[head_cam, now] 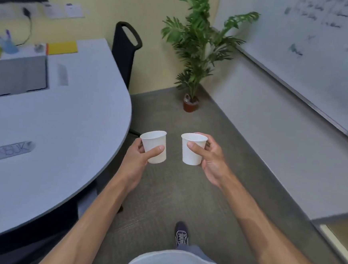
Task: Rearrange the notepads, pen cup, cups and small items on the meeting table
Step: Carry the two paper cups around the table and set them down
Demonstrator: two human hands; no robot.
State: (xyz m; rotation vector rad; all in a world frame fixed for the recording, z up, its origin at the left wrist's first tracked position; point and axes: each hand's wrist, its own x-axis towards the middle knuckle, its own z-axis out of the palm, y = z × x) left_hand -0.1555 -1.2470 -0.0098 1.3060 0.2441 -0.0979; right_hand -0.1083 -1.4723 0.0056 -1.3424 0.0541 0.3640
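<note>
Reaching forward with both bare forearms, to the right of the tabletop, beyond its rounded edge. Gripping one white paper cup in the left hand, nearer the tabletop, with thumb laid across the front wall and fingers curled round the back. Gripping a second paper cup in the right hand, farther from the tabletop, with thumb in front and fingers wrapped behind. Holding both roughly upright, level, apart.
</note>
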